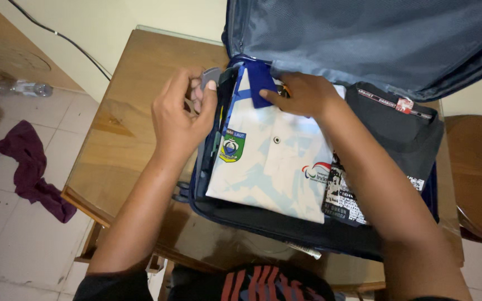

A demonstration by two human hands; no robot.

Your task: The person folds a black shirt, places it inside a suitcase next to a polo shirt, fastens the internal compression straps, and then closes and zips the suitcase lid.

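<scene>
An open dark blue suitcase (263,222) lies on a wooden table (135,100), its grey lid (364,39) raised at the back. Inside, a folded white and light-blue shirt (274,161) with a blue collar sits at the left, beside folded black shirts (397,134). My left hand (179,120) grips a small grey flat thing at the suitcase's left wall. My right hand (302,95) rests on the white shirt's collar, fingers pinching the blue fabric.
A purple cloth (26,167) lies on the tiled floor at the left. A plastic bottle (20,87) lies near the wall. A black cable runs up the wall. A round wooden surface (481,173) stands at the right.
</scene>
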